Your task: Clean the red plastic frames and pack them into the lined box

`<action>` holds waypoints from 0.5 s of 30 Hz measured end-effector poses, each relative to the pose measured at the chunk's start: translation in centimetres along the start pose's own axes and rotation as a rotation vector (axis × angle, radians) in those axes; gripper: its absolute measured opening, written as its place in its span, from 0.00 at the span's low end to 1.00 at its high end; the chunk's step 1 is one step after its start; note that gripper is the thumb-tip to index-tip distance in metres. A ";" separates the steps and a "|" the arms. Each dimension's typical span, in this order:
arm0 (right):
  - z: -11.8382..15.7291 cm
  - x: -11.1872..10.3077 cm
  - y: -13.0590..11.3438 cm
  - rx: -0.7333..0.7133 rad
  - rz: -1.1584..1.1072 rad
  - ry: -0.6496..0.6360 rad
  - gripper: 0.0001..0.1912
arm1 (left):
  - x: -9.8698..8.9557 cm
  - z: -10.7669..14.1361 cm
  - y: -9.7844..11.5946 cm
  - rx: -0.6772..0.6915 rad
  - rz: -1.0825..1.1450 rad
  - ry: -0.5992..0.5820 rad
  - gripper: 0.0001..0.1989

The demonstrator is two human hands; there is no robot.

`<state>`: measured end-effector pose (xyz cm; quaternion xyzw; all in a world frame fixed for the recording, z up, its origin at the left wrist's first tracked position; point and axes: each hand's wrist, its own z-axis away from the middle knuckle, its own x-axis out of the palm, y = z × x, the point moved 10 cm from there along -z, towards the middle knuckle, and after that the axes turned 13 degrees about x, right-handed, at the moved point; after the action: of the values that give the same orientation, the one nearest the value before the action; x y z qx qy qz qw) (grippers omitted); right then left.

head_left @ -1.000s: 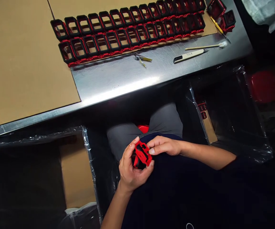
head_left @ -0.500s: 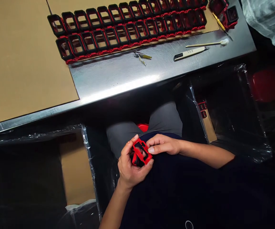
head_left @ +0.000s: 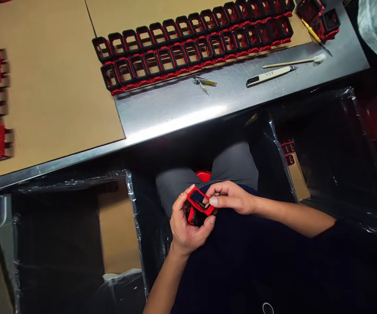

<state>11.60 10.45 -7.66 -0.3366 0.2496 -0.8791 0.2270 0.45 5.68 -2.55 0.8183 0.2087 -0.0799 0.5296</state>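
A small red-and-black plastic frame (head_left: 198, 206) with a rectangular opening sits low over my lap. My left hand (head_left: 185, 229) wraps around it from below and the left, thumb at the lower right side and fingers along the far left side. The right hand (head_left: 234, 199) is closed at the frame's right edge, its thumb and fingertips pinching the rim by the opening. Part of the frame's underside is hidden by my left palm.
On the metal table (head_left: 162, 117), two rows of similar frames (head_left: 178, 59) stand on cardboard (head_left: 60, 87). Nail clippers (head_left: 206, 81), a white utility knife (head_left: 270, 76), a cotton-tipped stick (head_left: 289, 62) and a yellow-handled tool (head_left: 310, 30) lie nearby. Plastic-lined bins (head_left: 127, 187) flank my legs.
My view has shifted left, bringing more frames into sight at the far left. The held frame has turned a little in my left hand; both hands keep hold of it.
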 end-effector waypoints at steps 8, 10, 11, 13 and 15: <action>3.0 -1.0 -4.7 -0.425 0.323 0.344 0.16 | 0.2 -0.3 -0.2 -0.071 0.182 0.006 0.33; 4.2 -0.5 -6.1 -0.574 0.445 0.396 0.14 | 0.3 -0.3 -0.5 -0.113 0.250 0.010 0.31; 4.6 -0.2 -6.6 -0.629 0.487 0.409 0.13 | 0.3 -0.3 -0.7 -0.137 0.278 0.012 0.30; 4.9 0.0 -6.9 -0.685 0.536 0.420 0.13 | 0.4 -0.2 -1.0 -0.182 0.319 0.021 0.29; 5.1 0.2 -6.9 -0.713 0.558 0.421 0.13 | 0.4 -0.2 -1.2 -0.205 0.343 0.031 0.28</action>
<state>13.50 14.23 -0.18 -0.1288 0.6556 -0.6936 0.2692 0.28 6.34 -3.63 0.7849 0.0814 0.0459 0.6125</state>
